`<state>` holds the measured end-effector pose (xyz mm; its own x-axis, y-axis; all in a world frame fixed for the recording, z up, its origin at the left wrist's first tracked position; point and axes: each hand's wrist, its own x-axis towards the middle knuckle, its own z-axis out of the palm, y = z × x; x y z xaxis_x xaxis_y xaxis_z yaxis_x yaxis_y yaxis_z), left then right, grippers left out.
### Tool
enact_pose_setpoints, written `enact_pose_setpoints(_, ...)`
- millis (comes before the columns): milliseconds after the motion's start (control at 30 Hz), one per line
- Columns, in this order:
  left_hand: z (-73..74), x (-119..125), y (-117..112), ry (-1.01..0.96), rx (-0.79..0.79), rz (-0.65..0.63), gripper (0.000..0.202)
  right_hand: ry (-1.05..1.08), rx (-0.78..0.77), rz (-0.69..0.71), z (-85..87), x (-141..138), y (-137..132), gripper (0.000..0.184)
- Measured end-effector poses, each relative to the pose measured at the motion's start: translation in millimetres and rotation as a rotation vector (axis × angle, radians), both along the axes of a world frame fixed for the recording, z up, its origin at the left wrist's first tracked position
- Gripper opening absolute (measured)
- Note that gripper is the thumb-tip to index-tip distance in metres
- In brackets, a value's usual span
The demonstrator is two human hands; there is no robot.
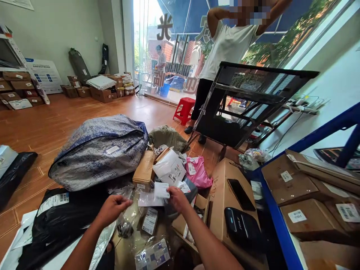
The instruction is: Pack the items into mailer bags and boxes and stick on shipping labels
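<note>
A small white label sheet is pinched in my right hand, over the heap of parcels. My left hand is closed, thumb against fingers; whether it grips anything is unclear. Clear plastic wrap lies right by its fingertips, and a dark item in clear plastic is below. Between and below my hands are a small labelled packet and a bagged blue-and-grey checked item. Beyond them are a brown carton, a white labelled parcel and a pink bag.
A large grey-blue bag and black parcel lie left. On a big carton at right rest a phone and black device. A blue rack holds boxes. A person stands behind a black folding frame.
</note>
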<state>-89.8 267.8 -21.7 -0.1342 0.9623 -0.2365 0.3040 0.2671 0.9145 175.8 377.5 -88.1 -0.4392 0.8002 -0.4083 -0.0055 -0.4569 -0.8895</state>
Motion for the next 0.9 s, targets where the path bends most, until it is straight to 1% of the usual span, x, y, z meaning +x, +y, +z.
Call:
enact_pose_setpoints(33, 2.8, -6.7, 1.8, -0.039, 0.012, 0.11, 0.053, -0.03, -0.03, -0.07, -4.1, -7.3, 7.6, 0.025)
enact_pose_setpoints(100, 8.2, -16.9, 5.1, -0.159, 0.032, 0.316, 0.054, -0.076, -0.071, -0.159, -11.9, -31.6, 20.5, 0.025)
enact_pose_setpoints(167, 12.4, -22.5, 7.9, -0.289, 0.046, 0.462, 0.056, -0.09, -0.087, -0.213, -17.0, -63.4, 31.1, 0.025)
enact_pose_setpoints(200, 13.6, -23.9, 9.1, -0.342, 0.048, 0.507, 0.057, -0.088, -0.085, -0.232, -18.1, -79.3, 35.4, 0.026)
enact_pose_setpoints(267, 13.6, -25.3, 10.9, -0.428, 0.046, 0.555, 0.058, -0.08, -0.064, -0.251, -18.3, -106.2, 40.1, 0.027)
enact_pose_setpoints(333, 11.3, -25.8, 12.0, -0.499, 0.044, 0.573, 0.057, -0.076, -0.031, -0.235, -18.2, -123.1, 35.1, 0.026)
enact_pose_setpoints(367, 9.8, -25.9, 12.2, -0.531, 0.037, 0.572, 0.056, -0.075, -0.011, -0.212, -18.5, -127.5, 27.8, 0.026)
enact_pose_setpoints(433, 8.0, -25.5, 12.4, -0.585, 0.011, 0.55, 0.055, -0.064, 0.038, -0.134, -19.1, -129.1, 4.6, 0.028)
enact_pose_setpoints(467, 8.1, -25.0, 12.5, -0.617, 0.0, 0.528, 0.053, -0.05, 0.066, -0.081, -18.5, -127.1, -9.9, 0.036)
enact_pose_setpoints(533, 10.6, -24.0, 13.2, -0.699, -0.009, 0.473, 0.05, -0.009, 0.127, 0.027, -14.4, -120.2, -39.0, 0.057)
enact_pose_setpoints(567, 12.9, -23.8, 13.5, -0.739, -0.009, 0.451, 0.048, 0.01, 0.167, 0.063, -10.7, -116.5, -51.5, 0.06)
enact_pose_setpoints(600, 15.5, -23.9, 13.8, -0.771, -0.007, 0.435, 0.047, 0.023, 0.21, 0.078, -6.2, -113.0, -61.7, 0.056)
enact_pose_setpoints(667, 20.8, -25.1, 13.0, -0.817, -0.004, 0.423, 0.05, 0.032, 0.283, 0.053, 3.1, -108.1, -73.9, 0.036)
enact_pose_setpoints(700, 22.8, -25.9, 11.9, -0.832, 0.011, 0.416, 0.054, 0.036, 0.307, 0.026, 7.3, -106.5, -76.3, 0.032)
enact_pose_setpoints(767, 24.1, -26.5, 8.5, -0.819, 0.072, 0.344, 0.062, 0.051, 0.321, -0.038, 14.4, -103.9, -75.8, 0.037)
enact_pose_setpoints(833, 21.3, -23.6, 4.8, -0.724, 0.112, 0.232, 0.068, 0.08, 0.316, -0.099, 19.7, -100.9, -71.8, 0.044)
enact_pose_setpoints(867, 18.8, -20.3, 3.2, -0.656, 0.113, 0.194, 0.068, 0.096, 0.312, -0.123, 22.0, -99.0, -69.6, 0.046)
enact_pose_setpoints(900, 15.8, -15.8, 2.0, -0.588, 0.104, 0.177, 0.064, 0.111, 0.307, -0.139, 24.2, -97.0, -67.4, 0.046)
